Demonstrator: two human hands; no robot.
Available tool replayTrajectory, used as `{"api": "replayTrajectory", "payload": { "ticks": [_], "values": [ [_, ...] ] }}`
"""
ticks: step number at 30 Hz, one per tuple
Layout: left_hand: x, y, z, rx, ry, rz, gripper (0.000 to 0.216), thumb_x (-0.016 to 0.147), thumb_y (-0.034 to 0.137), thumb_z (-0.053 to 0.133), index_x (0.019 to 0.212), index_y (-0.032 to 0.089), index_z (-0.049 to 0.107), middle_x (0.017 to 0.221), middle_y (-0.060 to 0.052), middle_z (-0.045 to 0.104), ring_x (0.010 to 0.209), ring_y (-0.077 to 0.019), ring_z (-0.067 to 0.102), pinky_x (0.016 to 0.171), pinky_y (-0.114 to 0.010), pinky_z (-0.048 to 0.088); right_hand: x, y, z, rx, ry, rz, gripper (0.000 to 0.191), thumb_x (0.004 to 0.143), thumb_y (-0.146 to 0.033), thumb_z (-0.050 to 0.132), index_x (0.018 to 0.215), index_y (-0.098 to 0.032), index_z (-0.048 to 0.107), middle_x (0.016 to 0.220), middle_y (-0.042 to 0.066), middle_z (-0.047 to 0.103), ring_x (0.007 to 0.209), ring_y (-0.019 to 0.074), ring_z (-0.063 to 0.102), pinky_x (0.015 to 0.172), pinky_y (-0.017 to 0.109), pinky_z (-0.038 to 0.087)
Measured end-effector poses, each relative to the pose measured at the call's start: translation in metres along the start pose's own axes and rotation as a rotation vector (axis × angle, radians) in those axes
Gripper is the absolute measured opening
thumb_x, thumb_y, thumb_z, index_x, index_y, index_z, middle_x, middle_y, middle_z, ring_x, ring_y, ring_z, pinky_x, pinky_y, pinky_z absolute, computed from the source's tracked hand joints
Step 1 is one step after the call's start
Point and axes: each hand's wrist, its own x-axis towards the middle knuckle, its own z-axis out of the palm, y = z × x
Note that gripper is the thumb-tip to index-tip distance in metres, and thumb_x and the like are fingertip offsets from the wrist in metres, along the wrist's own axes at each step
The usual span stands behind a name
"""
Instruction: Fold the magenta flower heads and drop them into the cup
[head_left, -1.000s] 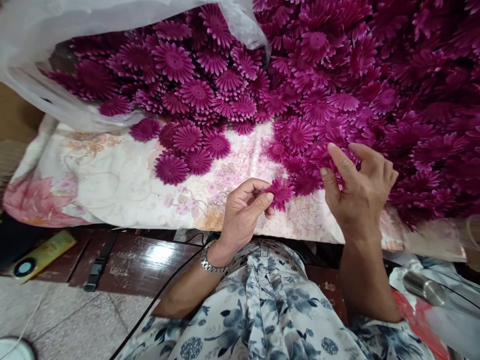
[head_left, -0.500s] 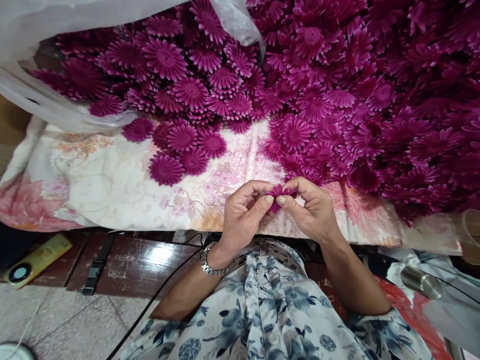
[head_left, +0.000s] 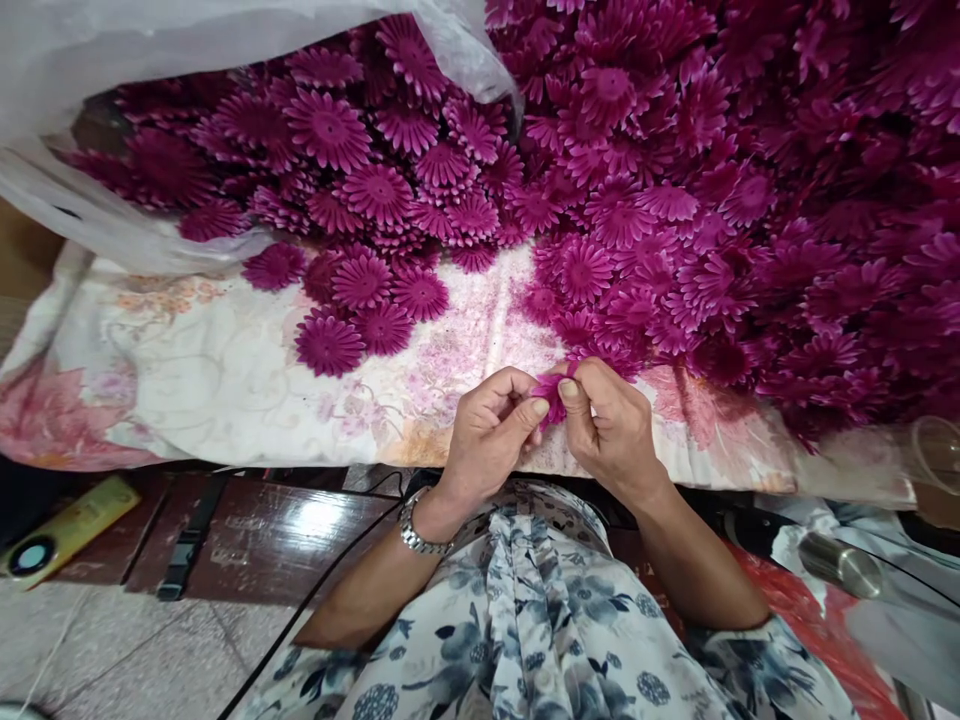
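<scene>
My left hand (head_left: 491, 430) and my right hand (head_left: 607, 425) meet at the near edge of a cloth-covered table. Both pinch one small magenta plastic flower (head_left: 553, 390) between thumbs and fingers; most of it is hidden by my fingers. A silver watch sits on my left wrist. A big heap of the same magenta flowers (head_left: 712, 200) lies just beyond my right hand. A smaller group of flat flowers (head_left: 360, 310) lies to the left of my hands.
A floral cloth (head_left: 187, 370) covers the table. A clear plastic bag (head_left: 90, 120) holds more flowers at the back left. A yellow object (head_left: 64, 530) and a black strap (head_left: 184, 545) lie on the dark wooden surface below. A metal cylinder (head_left: 840, 565) rests at the right.
My right hand left the flower heap and came left to meet my left hand. Both hands now pinch the flower that only my left hand held before.
</scene>
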Motion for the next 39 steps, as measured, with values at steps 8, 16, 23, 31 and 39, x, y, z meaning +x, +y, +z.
{"api": "replayTrajectory", "payload": {
  "ticks": [8, 16, 23, 31, 39],
  "values": [
    [0.003, 0.008, 0.000, 0.069, -0.018, 0.038, 0.017, 0.074, 0.029, 0.069, 0.072, 0.017, 0.058, 0.053, 0.005, 0.050, 0.044, -0.0047, 0.042, 0.041, -0.016, 0.033, 0.009, 0.012, -0.020, -0.127, 0.253, -0.053, 0.019, 0.087, -0.008, 0.043, 0.093, -0.018, 0.058, 0.072, 0.002, 0.060, 0.065, 0.0116, 0.056, 0.061, 0.023, 0.046],
    [0.028, 0.013, 0.010, 0.539, 0.006, 0.318, 0.016, 0.079, 0.019, 0.057, 0.094, 0.016, 0.065, 0.096, -0.007, 0.068, 0.071, -0.0115, 0.061, 0.070, -0.025, 0.051, 0.009, 0.047, -0.053, -0.471, 0.214, 0.020, 0.033, 0.085, -0.024, 0.056, 0.117, -0.018, 0.058, 0.105, 0.011, 0.062, 0.098, 0.0231, 0.057, 0.085, 0.039, 0.044],
    [0.020, 0.010, -0.001, 0.866, 0.049, 0.552, 0.027, 0.086, 0.016, 0.048, 0.109, 0.015, 0.061, 0.112, -0.012, 0.064, 0.099, -0.0171, 0.062, 0.087, -0.031, 0.051, -0.007, 0.037, -0.032, -0.498, -0.054, -0.185, 0.038, 0.084, -0.028, 0.059, 0.121, -0.021, 0.056, 0.114, 0.013, 0.058, 0.097, 0.0205, 0.055, 0.082, 0.033, 0.043],
    [0.006, 0.028, -0.027, 1.053, 0.183, 0.684, 0.019, 0.086, 0.014, 0.047, 0.097, 0.015, 0.063, 0.099, -0.011, 0.067, 0.096, -0.0178, 0.062, 0.084, -0.031, 0.052, 0.018, 0.054, -0.019, -0.817, -0.111, -0.159, 0.025, 0.083, -0.027, 0.058, 0.106, -0.026, 0.069, 0.129, 0.007, 0.057, 0.090, 0.0245, 0.053, 0.073, 0.036, 0.038],
    [-0.001, 0.063, -0.101, 1.571, 0.830, 0.481, 0.032, 0.084, 0.026, 0.051, 0.114, 0.015, 0.057, 0.110, -0.014, 0.060, 0.104, -0.0292, 0.052, 0.089, -0.046, 0.042, 0.013, 0.060, -0.024, -0.679, -0.230, -0.159, 0.036, 0.084, -0.032, 0.055, 0.118, -0.019, 0.063, 0.127, 0.014, 0.056, 0.098, 0.0272, 0.057, 0.079, 0.039, 0.042]
  ]
}}
